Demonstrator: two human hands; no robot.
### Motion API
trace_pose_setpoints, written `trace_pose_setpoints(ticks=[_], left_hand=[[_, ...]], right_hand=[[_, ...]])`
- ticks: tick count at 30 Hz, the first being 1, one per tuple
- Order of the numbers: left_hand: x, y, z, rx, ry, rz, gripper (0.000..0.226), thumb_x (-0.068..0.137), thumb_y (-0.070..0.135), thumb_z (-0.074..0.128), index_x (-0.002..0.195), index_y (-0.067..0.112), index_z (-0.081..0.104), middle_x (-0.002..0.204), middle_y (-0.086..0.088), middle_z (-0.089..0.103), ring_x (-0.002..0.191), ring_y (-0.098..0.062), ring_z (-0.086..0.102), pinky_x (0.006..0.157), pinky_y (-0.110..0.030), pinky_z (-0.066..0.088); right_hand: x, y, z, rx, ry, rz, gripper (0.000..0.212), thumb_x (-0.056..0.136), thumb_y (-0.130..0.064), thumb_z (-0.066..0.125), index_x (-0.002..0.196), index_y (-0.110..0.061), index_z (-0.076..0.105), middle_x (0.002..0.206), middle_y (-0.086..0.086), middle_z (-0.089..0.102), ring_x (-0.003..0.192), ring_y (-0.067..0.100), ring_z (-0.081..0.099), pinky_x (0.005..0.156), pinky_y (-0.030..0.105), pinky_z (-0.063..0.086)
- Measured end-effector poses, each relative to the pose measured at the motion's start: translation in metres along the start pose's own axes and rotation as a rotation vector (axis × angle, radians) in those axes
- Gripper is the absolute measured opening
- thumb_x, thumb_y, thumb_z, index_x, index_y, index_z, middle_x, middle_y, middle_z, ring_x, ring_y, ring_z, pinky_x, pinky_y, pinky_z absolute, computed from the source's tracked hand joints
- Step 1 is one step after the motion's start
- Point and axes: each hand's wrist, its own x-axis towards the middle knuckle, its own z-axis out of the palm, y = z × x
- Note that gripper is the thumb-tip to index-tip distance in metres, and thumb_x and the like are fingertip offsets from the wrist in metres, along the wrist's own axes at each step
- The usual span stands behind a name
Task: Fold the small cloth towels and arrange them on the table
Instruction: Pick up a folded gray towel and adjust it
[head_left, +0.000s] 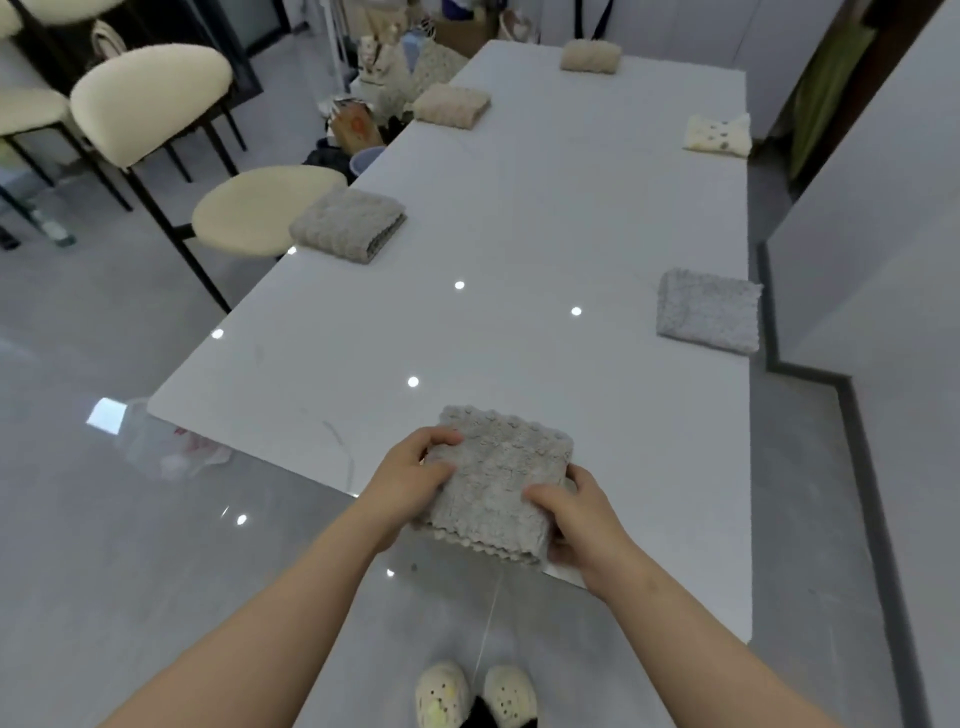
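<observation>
The table (519, 218) is glossy white. The near towel (501, 467), left towel (348, 226) and right towel (709, 312) are grey and bumpy-patterned. The far-left towel (452, 104) and farthest towel (590, 55) are beige. The far-right towel (719, 135) is cream with grey spots. The chair (150, 88) is cream with black legs.

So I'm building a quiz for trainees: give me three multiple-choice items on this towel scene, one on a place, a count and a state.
1. Where is the cream patterned towel? A) far right of the table B) near left corner C) on a chair
2. How many folded towels lie untouched? A) three B) five C) seven
3. The near grey towel is: A) gripped by both hands B) untouched C) spread flat
A, by the right rim; B, five lie apart from the hands; A, left hand and right hand hold its sides.
</observation>
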Motion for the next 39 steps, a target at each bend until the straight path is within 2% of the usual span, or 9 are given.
trace_pose_setpoints(ticks=[5, 8, 16, 21, 23, 25, 28, 35, 39], left_hand=[[0.009, 0.006, -0.013, -0.031, -0.040, 0.016, 0.026, 0.091, 0.010, 0.050, 0.097, 0.035, 0.056, 0.116, 0.002, 0.052, 0.088, -0.014, 0.058, 0.061, -0.023, 0.048], [0.017, 0.004, -0.024, -0.008, -0.081, 0.011, 0.029, 0.088, 0.008, 0.056, 0.106, 0.031, 0.054, 0.116, 0.001, 0.054, 0.083, -0.018, 0.060, 0.065, -0.028, 0.051], [0.047, 0.000, -0.076, 0.038, -0.215, 0.050, 0.035, 0.085, 0.006, 0.059, 0.100, 0.037, 0.053, 0.110, 0.005, 0.052, 0.085, -0.025, 0.062, 0.069, -0.035, 0.056], [0.057, -0.009, -0.102, 0.086, -0.334, 0.059, 0.042, 0.085, 0.003, 0.057, 0.114, 0.032, 0.048, 0.106, 0.011, 0.050, 0.085, -0.008, 0.059, 0.053, -0.012, 0.048], [0.062, -0.014, -0.108, 0.121, -0.353, 0.060, 0.045, 0.084, 0.003, 0.058, 0.116, 0.034, 0.048, 0.113, 0.008, 0.050, 0.091, -0.008, 0.058, 0.066, -0.016, 0.050], [0.065, -0.015, -0.111, 0.171, -0.364, 0.081, 0.047, 0.084, 0.005, 0.060, 0.118, 0.035, 0.048, 0.119, 0.009, 0.048, 0.097, -0.009, 0.056, 0.076, -0.017, 0.049], [0.065, -0.018, -0.112, 0.228, -0.381, 0.118, 0.051, 0.084, 0.007, 0.061, 0.125, 0.033, 0.047, 0.122, 0.014, 0.042, 0.112, -0.010, 0.048, 0.074, -0.008, 0.043], [0.064, -0.023, -0.117, 0.363, -0.359, 0.179, 0.051, 0.082, 0.010, 0.064, 0.125, 0.034, 0.047, 0.126, 0.012, 0.044, 0.115, -0.013, 0.048, 0.093, -0.022, 0.042], [0.063, -0.021, -0.117, 0.535, -0.312, 0.250, 0.055, 0.083, 0.010, 0.063, 0.133, 0.026, 0.045, 0.127, 0.002, 0.043, 0.122, -0.017, 0.044, 0.101, -0.026, 0.036]], right_hand=[[0.009, 0.005, 0.009, 0.067, 0.045, -0.047, 0.047, 0.083, 0.003, 0.058, 0.126, -0.005, 0.043, 0.115, 0.014, 0.060, 0.095, 0.025, 0.063, 0.070, 0.034, 0.054], [0.011, 0.006, 0.017, 0.089, 0.063, -0.075, 0.046, 0.083, 0.004, 0.058, 0.125, -0.008, 0.043, 0.113, 0.013, 0.061, 0.094, 0.024, 0.064, 0.070, 0.033, 0.054], [0.023, 0.001, 0.068, 0.064, 0.159, -0.121, 0.043, 0.085, 0.000, 0.056, 0.122, -0.019, 0.043, 0.099, 0.000, 0.062, 0.088, 0.015, 0.064, 0.073, 0.028, 0.055], [0.029, 0.011, 0.099, -0.025, 0.320, -0.088, 0.026, 0.084, -0.006, 0.059, 0.109, -0.010, 0.055, 0.102, 0.010, 0.065, 0.088, 0.021, 0.065, 0.072, 0.031, 0.053], [0.026, 0.013, 0.105, -0.065, 0.369, -0.084, 0.008, 0.084, -0.007, 0.058, 0.089, -0.013, 0.061, 0.089, 0.007, 0.066, 0.076, 0.016, 0.063, 0.061, 0.024, 0.047], [0.026, 0.014, 0.106, -0.081, 0.393, -0.090, 0.008, 0.084, -0.008, 0.059, 0.080, -0.015, 0.061, 0.079, 0.004, 0.065, 0.069, 0.014, 0.061, 0.057, 0.022, 0.044], [0.026, 0.013, 0.103, -0.093, 0.400, -0.081, 0.006, 0.083, -0.006, 0.060, 0.083, -0.012, 0.060, 0.079, 0.004, 0.065, 0.071, 0.016, 0.062, 0.062, 0.026, 0.048], [0.029, 0.020, 0.101, -0.209, 0.438, -0.063, 0.024, 0.076, -0.009, 0.068, 0.097, -0.013, 0.056, 0.091, 0.007, 0.064, 0.086, 0.024, 0.064, 0.077, 0.036, 0.052], [0.028, 0.021, 0.104, -0.314, 0.498, -0.112, 0.027, 0.077, -0.013, 0.070, 0.096, -0.017, 0.050, 0.081, -0.002, 0.057, 0.074, 0.012, 0.056, 0.059, 0.022, 0.042]])
